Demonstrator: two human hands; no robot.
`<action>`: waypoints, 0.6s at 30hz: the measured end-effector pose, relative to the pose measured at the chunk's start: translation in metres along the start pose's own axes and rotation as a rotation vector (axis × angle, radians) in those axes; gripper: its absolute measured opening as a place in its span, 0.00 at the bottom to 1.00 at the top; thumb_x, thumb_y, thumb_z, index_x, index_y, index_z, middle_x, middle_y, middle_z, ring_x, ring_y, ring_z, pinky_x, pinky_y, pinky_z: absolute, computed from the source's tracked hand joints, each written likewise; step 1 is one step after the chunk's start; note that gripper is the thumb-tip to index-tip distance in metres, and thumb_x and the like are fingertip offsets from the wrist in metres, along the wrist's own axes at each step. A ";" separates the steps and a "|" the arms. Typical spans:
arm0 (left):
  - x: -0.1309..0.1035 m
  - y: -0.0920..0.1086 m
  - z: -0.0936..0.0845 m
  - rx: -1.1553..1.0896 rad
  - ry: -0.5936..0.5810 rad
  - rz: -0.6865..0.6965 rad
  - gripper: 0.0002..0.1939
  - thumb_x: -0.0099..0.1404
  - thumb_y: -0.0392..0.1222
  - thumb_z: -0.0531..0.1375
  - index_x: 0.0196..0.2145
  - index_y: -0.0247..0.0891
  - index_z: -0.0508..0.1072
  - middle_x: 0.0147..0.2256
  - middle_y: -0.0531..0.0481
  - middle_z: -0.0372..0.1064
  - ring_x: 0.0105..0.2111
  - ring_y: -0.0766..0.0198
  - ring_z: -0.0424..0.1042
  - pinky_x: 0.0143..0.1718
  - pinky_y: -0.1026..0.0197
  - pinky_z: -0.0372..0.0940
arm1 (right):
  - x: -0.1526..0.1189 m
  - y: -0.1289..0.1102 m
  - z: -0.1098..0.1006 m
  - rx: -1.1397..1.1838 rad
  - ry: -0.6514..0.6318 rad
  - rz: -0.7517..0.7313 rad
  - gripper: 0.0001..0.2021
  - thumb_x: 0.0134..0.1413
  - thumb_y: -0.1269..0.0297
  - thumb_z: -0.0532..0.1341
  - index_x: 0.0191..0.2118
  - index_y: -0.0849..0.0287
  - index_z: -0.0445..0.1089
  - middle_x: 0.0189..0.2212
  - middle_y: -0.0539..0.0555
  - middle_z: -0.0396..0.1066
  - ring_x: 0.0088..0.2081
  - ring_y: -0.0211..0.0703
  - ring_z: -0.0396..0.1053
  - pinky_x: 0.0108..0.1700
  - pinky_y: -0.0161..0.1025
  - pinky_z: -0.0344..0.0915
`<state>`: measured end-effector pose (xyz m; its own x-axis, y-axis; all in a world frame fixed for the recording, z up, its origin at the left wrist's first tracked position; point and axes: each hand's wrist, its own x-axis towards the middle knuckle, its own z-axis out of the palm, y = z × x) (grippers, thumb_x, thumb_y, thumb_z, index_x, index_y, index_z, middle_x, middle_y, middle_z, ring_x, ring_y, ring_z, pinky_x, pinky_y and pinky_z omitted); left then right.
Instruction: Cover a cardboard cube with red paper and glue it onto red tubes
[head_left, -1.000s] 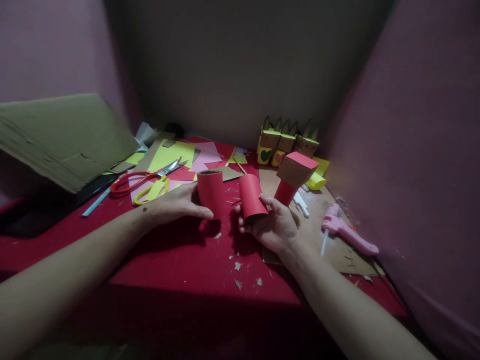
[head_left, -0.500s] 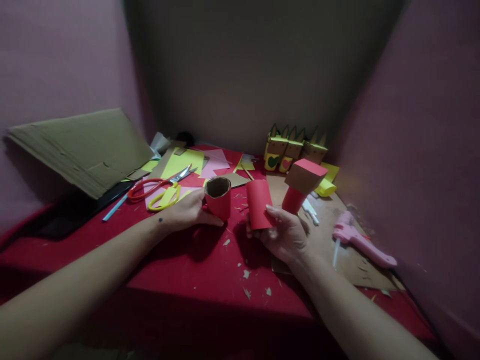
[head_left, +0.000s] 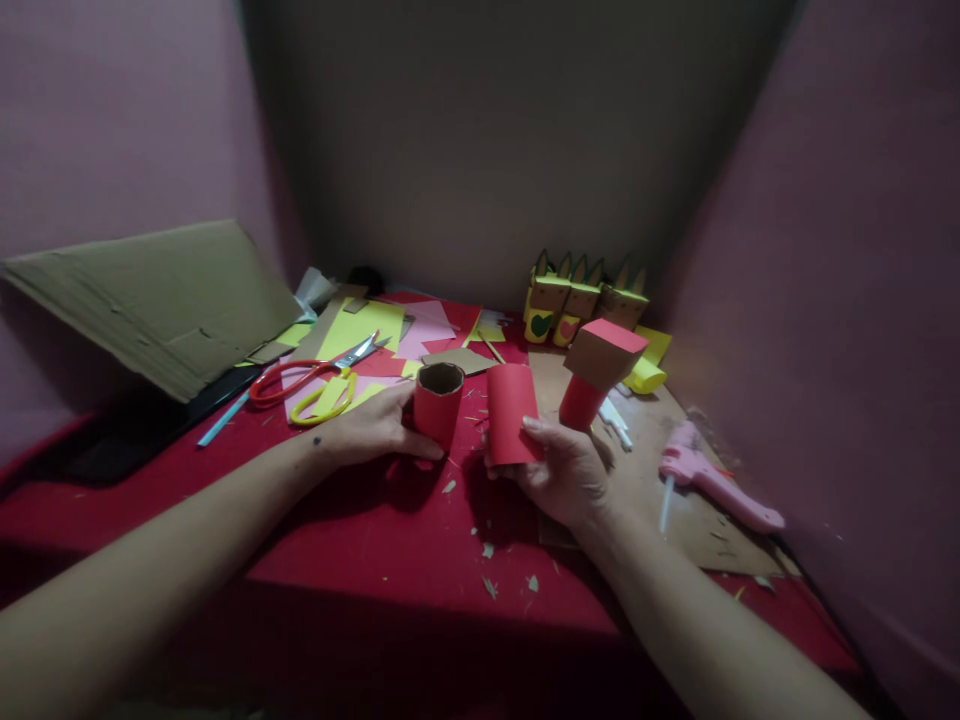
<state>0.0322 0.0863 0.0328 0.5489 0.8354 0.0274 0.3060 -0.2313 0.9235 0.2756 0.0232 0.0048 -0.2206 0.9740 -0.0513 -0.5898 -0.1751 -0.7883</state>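
My left hand (head_left: 386, 425) is round the lower left side of a short red tube (head_left: 438, 412), which stands upright on the red cloth with its brown cardboard inside showing at the top. In my right hand (head_left: 566, 465) is a second red tube (head_left: 513, 412), gripped between thumb and fingers and facing me with its smooth side. Just behind that hand a red tube with a boxy brown and red cardboard top (head_left: 606, 352) leans to the right; whether the fingers touch it is hidden.
Red-handled scissors (head_left: 289, 380), yellow-handled scissors (head_left: 324, 398) and coloured paper (head_left: 364, 330) lie left. A cardboard sheet (head_left: 165, 300) leans far left. Yellow figures (head_left: 562, 305) stand behind. A pink glue gun (head_left: 712, 478) rests on cardboard (head_left: 652, 500) at right.
The red tube by my left hand now stands more upright and shows more of its side. The whole view has shifted slightly; my right hand still holds its tube.
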 end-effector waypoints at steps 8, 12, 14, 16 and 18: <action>-0.004 -0.004 0.002 -0.395 0.033 0.000 0.22 0.52 0.49 0.77 0.41 0.37 0.80 0.37 0.44 0.81 0.36 0.53 0.78 0.39 0.56 0.72 | -0.001 -0.001 0.004 0.024 0.027 -0.004 0.14 0.35 0.62 0.75 0.32 0.59 0.77 0.26 0.52 0.76 0.26 0.45 0.73 0.28 0.41 0.73; -0.003 -0.011 0.001 -0.600 0.102 0.036 0.22 0.57 0.54 0.74 0.44 0.39 0.79 0.40 0.43 0.81 0.36 0.55 0.79 0.40 0.57 0.75 | -0.002 -0.002 0.007 0.031 0.035 -0.001 0.16 0.32 0.62 0.76 0.31 0.59 0.77 0.26 0.52 0.76 0.26 0.44 0.72 0.28 0.41 0.73; -0.003 -0.012 -0.002 -0.670 0.109 0.024 0.25 0.57 0.57 0.74 0.45 0.37 0.80 0.41 0.41 0.81 0.38 0.53 0.80 0.42 0.56 0.77 | -0.002 -0.003 0.008 0.032 0.036 0.003 0.17 0.31 0.63 0.77 0.32 0.60 0.77 0.26 0.52 0.76 0.27 0.44 0.72 0.29 0.42 0.73; -0.005 -0.010 -0.005 -0.753 0.123 -0.007 0.25 0.57 0.56 0.74 0.45 0.35 0.80 0.41 0.40 0.82 0.39 0.53 0.81 0.42 0.56 0.78 | -0.003 -0.004 0.008 0.031 0.038 0.009 0.18 0.31 0.63 0.77 0.33 0.61 0.78 0.27 0.52 0.77 0.28 0.44 0.72 0.30 0.42 0.73; -0.007 -0.006 -0.008 -0.824 0.149 -0.043 0.22 0.58 0.53 0.74 0.44 0.34 0.81 0.38 0.42 0.82 0.37 0.55 0.81 0.40 0.59 0.79 | -0.004 -0.004 0.008 0.026 0.038 0.021 0.19 0.30 0.63 0.78 0.34 0.62 0.79 0.28 0.53 0.77 0.28 0.44 0.72 0.30 0.43 0.72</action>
<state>0.0203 0.0854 0.0299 0.4237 0.9056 -0.0175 -0.3734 0.1923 0.9075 0.2723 0.0185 0.0133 -0.2035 0.9748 -0.0910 -0.6059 -0.1983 -0.7704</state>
